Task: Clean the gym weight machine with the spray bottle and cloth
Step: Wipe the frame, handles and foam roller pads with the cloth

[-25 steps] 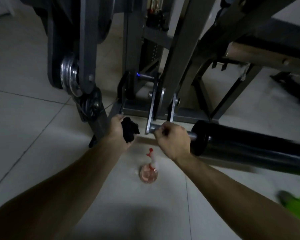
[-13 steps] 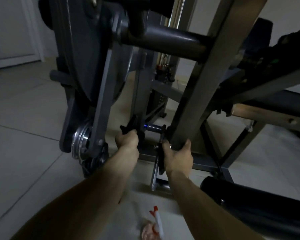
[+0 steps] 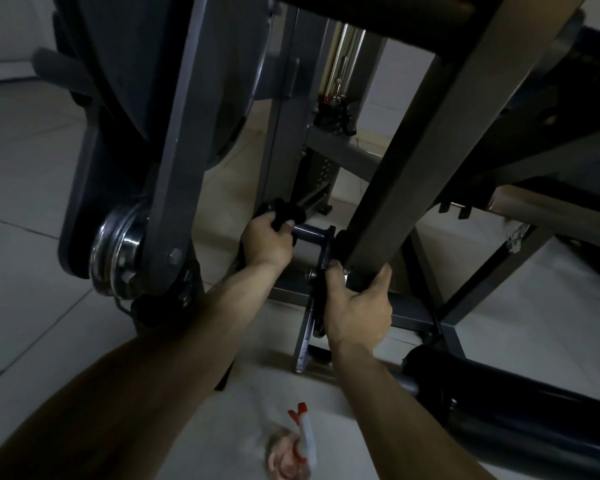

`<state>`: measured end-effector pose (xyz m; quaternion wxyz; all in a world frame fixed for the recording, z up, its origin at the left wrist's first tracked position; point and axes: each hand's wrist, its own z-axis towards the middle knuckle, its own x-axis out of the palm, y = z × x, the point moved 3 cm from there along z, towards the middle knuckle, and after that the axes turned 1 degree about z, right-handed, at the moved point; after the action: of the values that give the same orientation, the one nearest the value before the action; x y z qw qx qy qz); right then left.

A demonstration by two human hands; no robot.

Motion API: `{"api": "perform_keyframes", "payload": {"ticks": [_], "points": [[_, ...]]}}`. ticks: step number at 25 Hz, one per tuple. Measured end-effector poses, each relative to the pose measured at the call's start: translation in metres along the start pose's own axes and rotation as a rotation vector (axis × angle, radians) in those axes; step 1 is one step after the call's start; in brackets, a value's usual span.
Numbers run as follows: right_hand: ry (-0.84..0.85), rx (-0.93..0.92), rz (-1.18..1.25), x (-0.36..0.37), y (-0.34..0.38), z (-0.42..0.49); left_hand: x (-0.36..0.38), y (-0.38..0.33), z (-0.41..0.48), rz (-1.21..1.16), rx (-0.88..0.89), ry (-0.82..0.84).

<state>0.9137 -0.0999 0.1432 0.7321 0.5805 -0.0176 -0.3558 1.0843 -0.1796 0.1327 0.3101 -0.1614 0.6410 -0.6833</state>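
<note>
**Weight machine** (image 3: 201, 98): grey steel frame, fills the upper view, stands on tiled floor (image 3: 32, 168).

**Cloth** (image 3: 286, 212): black, bunched, in L hand (image 3: 267, 245). Fingers curled round it, cloth pressed vs. short horiz. pin (image 3: 309, 233) low on the frame.

**R hand** (image 3: 359, 311): wrapped round the bottom end of the slanted square arm (image 3: 399, 181), thumb one side, fingers the other, just beside the pivot plate (image 3: 303, 341).

**Spray bottle** (image 3: 291, 459): on floor nearest the viewer, between the two forearms, apart from both hands. Pinkish body, red/white trigger head, blurred.

**Also:** chrome hub (image 3: 118, 252) to the L of the hands; black roller pad (image 3: 520, 407) at near right.
</note>
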Motion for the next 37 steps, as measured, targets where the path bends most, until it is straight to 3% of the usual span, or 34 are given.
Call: {"api": "perform_keyframes", "payload": {"ticks": [3, 6, 9, 11, 14, 17, 19, 22, 24, 26, 30, 34, 36, 37], "points": [[0.014, -0.004, 0.016, 0.0, 0.001, -0.001, 0.003, -0.019, -0.002, 0.139, 0.127, 0.04], [0.013, -0.018, 0.018, 0.002, 0.0, 0.001, 0.015, -0.032, 0.014, 0.286, 0.014, 0.197], [0.015, -0.017, 0.017, 0.001, -0.002, 0.0, 0.019, -0.03, 0.014, 0.328, -0.011, 0.174], [0.014, -0.013, 0.015, 0.002, -0.002, -0.001, 0.019, -0.018, -0.004, 0.421, 0.215, 0.099], [0.013, -0.009, 0.022, 0.001, -0.001, -0.001, 0.017, 0.0, -0.036, 0.431, 0.591, 0.123], [0.028, -0.013, 0.014, 0.0, -0.002, -0.001, 0.005, 0.01, -0.051, 0.381, 0.622, 0.154], [0.036, -0.025, 0.014, 0.0, -0.001, -0.001, -0.013, 0.008, -0.058, 0.205, 0.431, 0.054], [0.037, -0.032, 0.011, 0.003, -0.003, 0.0, -0.028, 0.016, -0.016, -0.255, -0.267, -0.192], [0.035, -0.028, 0.021, 0.004, -0.005, 0.0, -0.013, 0.013, 0.009, -0.575, -0.594, -0.01], [0.037, -0.034, 0.034, 0.006, -0.007, 0.0, 0.004, 0.001, 0.015, -0.666, -0.679, 0.179], [0.031, -0.038, 0.036, 0.008, -0.01, 0.0, 0.001, -0.015, 0.022, -0.387, -0.526, 0.262], [0.041, -0.029, 0.017, 0.01, -0.011, 0.002, -0.01, -0.02, 0.004, 0.033, 0.007, 0.176], [0.035, -0.018, 0.018, 0.009, -0.01, 0.001, -0.012, -0.01, -0.027, 0.044, 0.249, 0.146], [0.033, -0.016, 0.017, 0.008, -0.01, 0.001, -0.014, -0.002, -0.04, -0.019, 0.27, 0.105]]}}
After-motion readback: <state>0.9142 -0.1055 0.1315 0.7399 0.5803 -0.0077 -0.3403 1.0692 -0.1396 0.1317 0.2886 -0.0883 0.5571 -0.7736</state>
